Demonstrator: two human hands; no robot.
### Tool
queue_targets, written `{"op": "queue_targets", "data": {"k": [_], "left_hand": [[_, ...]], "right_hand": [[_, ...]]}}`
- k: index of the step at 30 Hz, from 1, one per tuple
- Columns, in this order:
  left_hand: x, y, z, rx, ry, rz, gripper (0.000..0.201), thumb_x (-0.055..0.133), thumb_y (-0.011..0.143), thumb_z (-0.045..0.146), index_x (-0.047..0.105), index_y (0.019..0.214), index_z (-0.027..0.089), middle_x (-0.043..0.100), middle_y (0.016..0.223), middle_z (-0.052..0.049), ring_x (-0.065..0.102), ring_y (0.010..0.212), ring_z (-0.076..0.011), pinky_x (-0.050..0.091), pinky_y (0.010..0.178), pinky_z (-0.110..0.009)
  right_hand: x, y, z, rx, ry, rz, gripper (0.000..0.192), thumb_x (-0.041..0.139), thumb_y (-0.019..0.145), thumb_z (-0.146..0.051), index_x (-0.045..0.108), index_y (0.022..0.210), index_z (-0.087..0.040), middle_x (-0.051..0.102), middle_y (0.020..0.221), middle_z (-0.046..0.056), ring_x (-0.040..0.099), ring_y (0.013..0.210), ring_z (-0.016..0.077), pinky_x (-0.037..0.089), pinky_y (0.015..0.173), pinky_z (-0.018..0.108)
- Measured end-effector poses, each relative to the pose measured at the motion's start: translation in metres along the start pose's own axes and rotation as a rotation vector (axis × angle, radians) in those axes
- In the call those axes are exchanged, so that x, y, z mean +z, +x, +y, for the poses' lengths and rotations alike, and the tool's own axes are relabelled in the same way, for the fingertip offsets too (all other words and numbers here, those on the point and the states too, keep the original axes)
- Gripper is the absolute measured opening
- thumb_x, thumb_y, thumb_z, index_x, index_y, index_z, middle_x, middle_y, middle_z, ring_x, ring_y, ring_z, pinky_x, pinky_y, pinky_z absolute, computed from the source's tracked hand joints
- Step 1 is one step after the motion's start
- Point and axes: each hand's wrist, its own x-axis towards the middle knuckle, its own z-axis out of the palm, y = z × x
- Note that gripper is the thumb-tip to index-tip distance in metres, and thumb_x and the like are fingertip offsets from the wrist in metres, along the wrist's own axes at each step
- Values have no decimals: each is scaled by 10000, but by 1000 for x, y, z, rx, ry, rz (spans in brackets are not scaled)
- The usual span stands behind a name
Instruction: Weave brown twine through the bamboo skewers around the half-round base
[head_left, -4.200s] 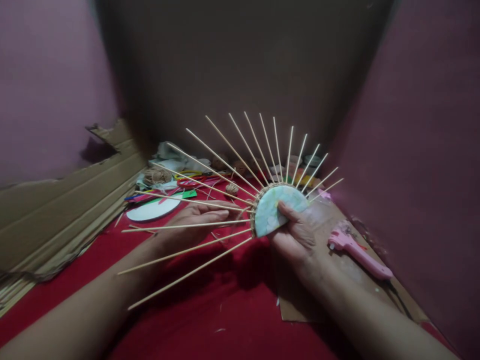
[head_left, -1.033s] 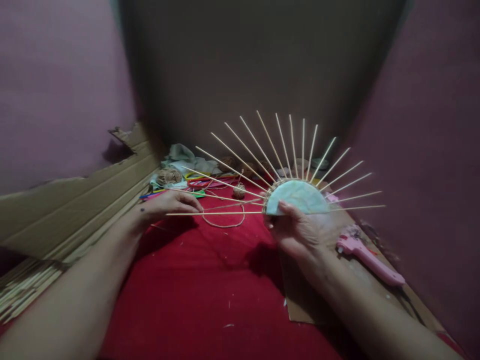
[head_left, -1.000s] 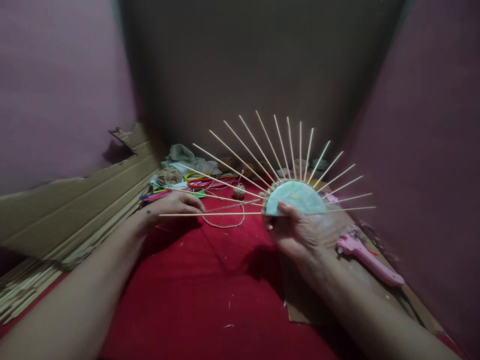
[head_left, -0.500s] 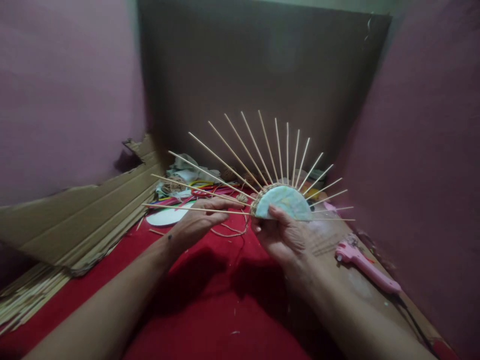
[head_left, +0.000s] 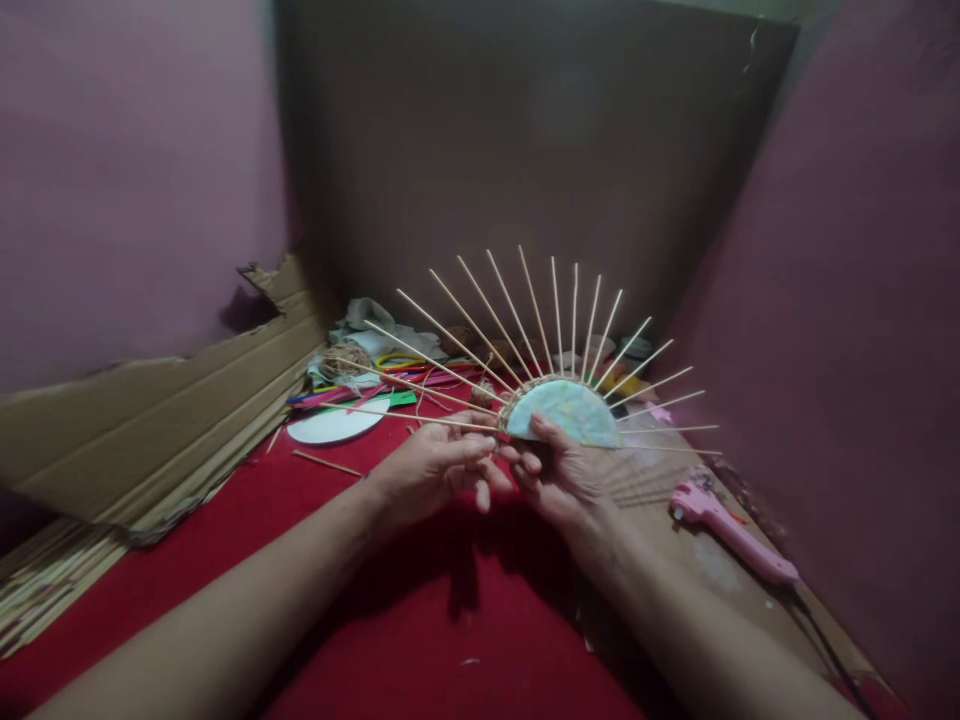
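A pale green half-round piece is gripped in my right hand, thumb on its front face and fingers behind and below. Several thin wooden sticks fan out from its curved edge, and woven twine runs along that edge. My left hand is at the left end of the piece, beside the lowest stick. Its thumb and forefinger are closed together there while the other fingers curl loosely below. Whatever lies in that pinch is too small to make out.
A pink glue gun lies on a brown board at the right. On the red cloth are a white disc, a ball of twine and coloured strips. Cardboard sheets lean along the left.
My left hand has moved right and down to the left end of the half-round piece. The fan of sticks has dropped slightly and tilted a little clockwise, still in my right hand.
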Motion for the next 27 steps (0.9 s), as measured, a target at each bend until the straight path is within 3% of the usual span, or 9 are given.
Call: {"op": "queue_targets", "data": {"k": [4,12,19,27], "left_hand": [[2,4,-14,-4,58,146,195,638,803,261,569,934,134,592,595,19,505,374,-63,403,344,-153],[3,5,-23,-52,129,137,224,627,808,311,655,938,130,524,520,47,379,304,-23,295,308,-147],[5,3,-22,-68,95,164,237,640,791,312,638,945,133,467,496,69,309,293,-17,265,304,-150],[9,3,-23,-35,90,143,273,610,814,404,594,820,131,441,507,69,314,304,-17,285,317,-152]], "right_hand": [[1,-1,2,-57,-29,-36,261,755,638,-251,513,582,-172,493,395,-66,384,344,49,304,323,146],[2,-4,5,-89,4,-15,235,762,621,-199,533,586,-157,539,438,-51,427,376,44,320,343,135],[-1,-4,5,-71,-16,-45,225,776,595,-210,562,562,-149,569,435,-24,439,363,47,342,356,133],[-1,-5,5,-88,-48,-48,202,777,600,-246,607,599,-137,595,459,-7,479,390,68,342,355,149]]}}
